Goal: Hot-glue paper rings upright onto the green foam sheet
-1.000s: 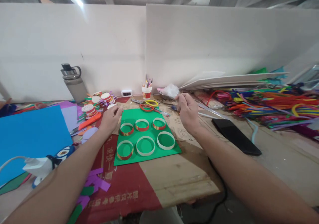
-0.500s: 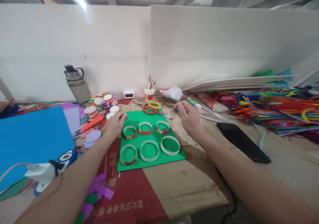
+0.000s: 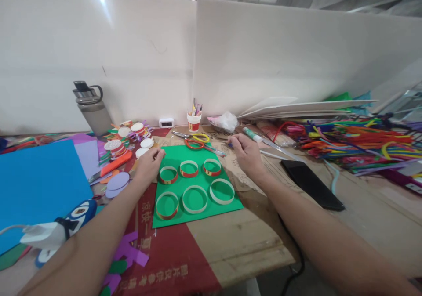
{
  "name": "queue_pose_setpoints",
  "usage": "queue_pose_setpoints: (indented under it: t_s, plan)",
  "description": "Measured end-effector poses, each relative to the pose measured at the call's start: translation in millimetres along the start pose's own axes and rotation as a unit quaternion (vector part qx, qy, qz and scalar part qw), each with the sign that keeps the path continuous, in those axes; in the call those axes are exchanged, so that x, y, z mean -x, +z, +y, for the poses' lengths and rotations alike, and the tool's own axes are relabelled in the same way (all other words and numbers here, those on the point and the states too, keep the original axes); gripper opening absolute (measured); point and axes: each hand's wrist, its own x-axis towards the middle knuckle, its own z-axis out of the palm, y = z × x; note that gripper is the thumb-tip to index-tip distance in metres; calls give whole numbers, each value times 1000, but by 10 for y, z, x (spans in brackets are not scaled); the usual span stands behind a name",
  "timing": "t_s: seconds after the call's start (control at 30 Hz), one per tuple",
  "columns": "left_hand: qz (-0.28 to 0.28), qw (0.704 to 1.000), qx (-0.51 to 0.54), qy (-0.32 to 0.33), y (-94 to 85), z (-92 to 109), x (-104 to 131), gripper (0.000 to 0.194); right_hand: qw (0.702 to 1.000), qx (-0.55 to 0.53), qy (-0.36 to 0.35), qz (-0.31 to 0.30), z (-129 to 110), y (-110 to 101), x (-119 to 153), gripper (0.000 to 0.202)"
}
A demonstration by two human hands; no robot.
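Note:
A green sheet (image 3: 194, 219) lies on the cardboard in front of me, with several paper rings standing on it in two rows. The back rings, such as the red and white ring (image 3: 189, 175), show red outer sides. At the sheet's left edge is my left hand (image 3: 150, 166), fingers curled in a pinch; what is in them, if anything, is hidden. Off the sheet's right side, my right hand (image 3: 247, 153) is closed around a slim pen-like thing with a blue part (image 3: 230, 145), mostly covered by the fingers. Scissors (image 3: 194, 140) with yellow and red handles lie at the sheet's back edge.
A grey bottle (image 3: 94, 111), white round pieces and an orange cutter (image 3: 115, 163) are on the left, near a blue sheet (image 3: 36, 177). A pen cup (image 3: 194, 122) stands at the back. The phone (image 3: 311, 184) and pipe cleaners (image 3: 356, 142) lie right.
The view has turned slightly, shifting the table's things a little left. Both hands keep nearly the same pose, and the rings have not visibly moved on the sheet.

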Motion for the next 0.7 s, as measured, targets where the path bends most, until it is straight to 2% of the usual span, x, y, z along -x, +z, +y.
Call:
queue_pose_setpoints:
  t_s: [0.3, 0.43, 0.53, 0.57, 0.6, 0.7]
  plan:
    - [7, 1000, -8, -1, 9, -18, -4, 34, 999, 47, 1, 9, 52, -98, -74, 27]
    - [2, 1000, -20, -10, 17, -40, -10, 35, 994, 57, -12, 90, 85, -304, -211, 27]
    - [-3, 1000, -16, -23, 15, -61, -16, 36, 984, 83, 32, 155, 140, -510, -325, 27]
    - [-2, 1000, -9, -27, 15, -75, -22, 36, 980, 115, 63, 151, 169, -573, -352, 27]
    - [-1, 999, 1, -32, 16, -95, -29, 36, 974, 163, 101, 119, 205, -627, -370, 28]
    - [-2, 998, 30, -54, 23, -169, -58, 37, 924, 320, 194, -85, 340, -699, -362, 36]
